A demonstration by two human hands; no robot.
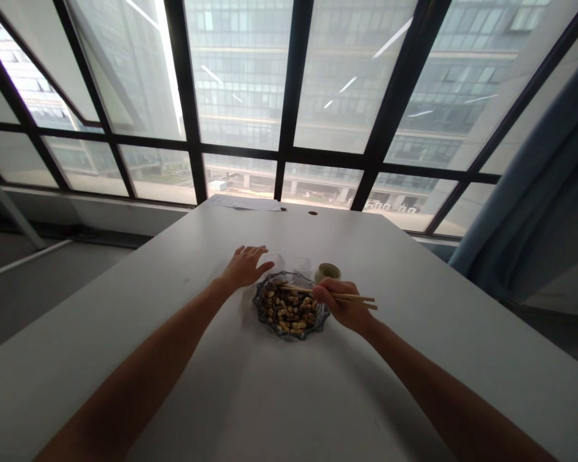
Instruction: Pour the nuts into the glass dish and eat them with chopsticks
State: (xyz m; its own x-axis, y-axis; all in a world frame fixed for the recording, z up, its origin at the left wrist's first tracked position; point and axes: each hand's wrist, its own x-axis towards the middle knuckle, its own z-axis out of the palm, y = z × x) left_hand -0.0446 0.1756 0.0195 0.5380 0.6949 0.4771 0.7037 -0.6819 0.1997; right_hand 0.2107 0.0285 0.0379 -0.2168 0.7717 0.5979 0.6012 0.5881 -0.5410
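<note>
A scalloped clear glass bowl (256, 300) stands on the white table, filled with a mix of peanuts (289, 313) and dark seeds. My right hand (343, 303) grips a pair of wooden chopsticks (351, 297), their tips reaching over the far part of the bowl. At the bowl's far left, my left hand (246, 265) has its fingers spread, close to a small clear cup (275, 262); whether it touches the cup I cannot tell. A second clear cup (301, 264) stands behind the bowl. Beside it is a greenish round container (328, 271), partly behind my right hand.
The white table (279, 398) extends toward large windows (241, 77). Papers (245, 203) lie at its far edge, near two round holes. A blue curtain (525, 192) hangs at the right. A white metal frame (14, 212) stands on the left.
</note>
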